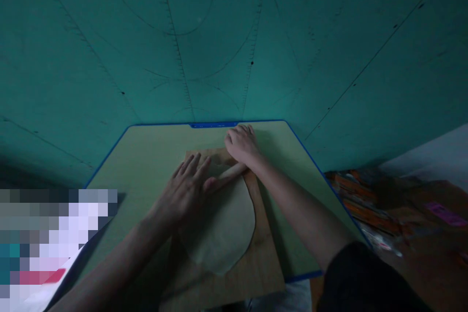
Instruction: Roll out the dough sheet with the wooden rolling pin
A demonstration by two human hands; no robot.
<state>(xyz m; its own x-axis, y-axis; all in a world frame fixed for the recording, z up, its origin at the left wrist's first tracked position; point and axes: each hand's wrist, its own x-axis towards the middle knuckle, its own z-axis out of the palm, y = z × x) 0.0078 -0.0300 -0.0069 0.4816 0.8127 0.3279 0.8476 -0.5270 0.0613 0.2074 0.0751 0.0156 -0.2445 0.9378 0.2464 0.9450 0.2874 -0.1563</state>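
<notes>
A wide, thin sheet of dough [224,226] lies on a wooden board [265,253]. Across its far part runs a pale rolling pin [231,174], slanting up to the right. My left hand [188,185] rests over the pin's left end, its fingers stretched out flat and apart, its thumb beside the pin. At the right end, my right hand [242,144] is closed with its fingers curled, the wrist and palm covering that end of the pin. Both pin ends are hidden by my hands, and the dough's left edge is partly behind my left forearm.
Under the board is a pale yellow-green folding table [146,156] with a blue rim, set against a green wall [219,58] marked with drawn lines. Orange-brown packages [369,200] lie low at the right. A pixelated patch covers the lower left.
</notes>
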